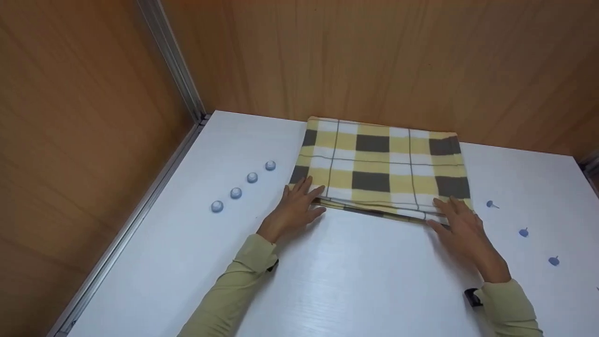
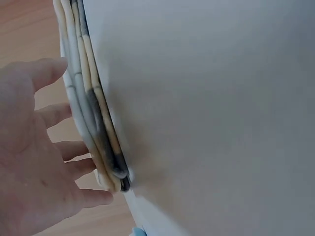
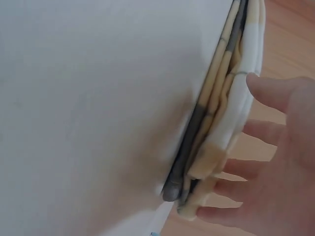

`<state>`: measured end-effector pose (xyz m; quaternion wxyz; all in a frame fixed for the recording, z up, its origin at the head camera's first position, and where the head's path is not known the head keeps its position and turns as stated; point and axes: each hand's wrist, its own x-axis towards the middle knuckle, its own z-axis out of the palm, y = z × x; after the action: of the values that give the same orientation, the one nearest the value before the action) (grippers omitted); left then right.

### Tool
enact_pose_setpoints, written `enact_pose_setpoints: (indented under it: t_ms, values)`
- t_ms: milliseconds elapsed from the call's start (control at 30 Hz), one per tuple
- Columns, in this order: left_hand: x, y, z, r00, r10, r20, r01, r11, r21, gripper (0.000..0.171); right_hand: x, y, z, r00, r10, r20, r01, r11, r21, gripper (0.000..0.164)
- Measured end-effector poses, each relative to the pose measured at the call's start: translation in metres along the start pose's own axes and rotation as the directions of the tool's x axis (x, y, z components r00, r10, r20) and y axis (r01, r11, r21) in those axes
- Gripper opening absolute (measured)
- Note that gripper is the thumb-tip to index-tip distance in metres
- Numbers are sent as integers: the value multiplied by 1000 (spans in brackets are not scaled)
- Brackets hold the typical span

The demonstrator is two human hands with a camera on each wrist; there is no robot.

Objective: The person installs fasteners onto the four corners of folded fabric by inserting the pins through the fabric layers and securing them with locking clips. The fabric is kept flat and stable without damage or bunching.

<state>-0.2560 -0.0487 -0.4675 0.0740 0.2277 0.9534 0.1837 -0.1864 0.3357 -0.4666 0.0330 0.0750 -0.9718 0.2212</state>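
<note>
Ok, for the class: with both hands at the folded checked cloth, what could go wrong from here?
The layers along the near edge of the folded cloth look uneven, so a push from the left hand or right hand might skew them. The right hand is also near a small blue stemmed piece, which a sideways sweep could knock if loose.

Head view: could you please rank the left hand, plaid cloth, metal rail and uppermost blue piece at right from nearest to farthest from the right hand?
1. Plaid cloth: touching the right hand.
2. Blue piece: right of that hand.
3. Left hand: cloth's near left corner.
4. Metal rail: far left.
</note>
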Motion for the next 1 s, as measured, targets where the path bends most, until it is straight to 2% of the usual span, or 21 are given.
enact_pose_setpoints:
  t_ms: [267,433,633,1000]
  values:
    - [-3,0,0,1000,7,-21,-6,999,44,52,-6,-4,-1,995,48,83,-46,999,-17,63]
    - [-7,2,-1,1000,-12,-14,12,999,51,51,-5,-10,-7,983,64,173,-62,998,-16,65]
    - [-13,3,-3,1000,-30,-4,30,998,61,49,-7,-14,-12,970,67,235,-65,998,-18,67]
    - [-24,14,0,998,-42,41,36,991,131,52,-21,-15,-11,969,56,239,-54,998,-13,68]
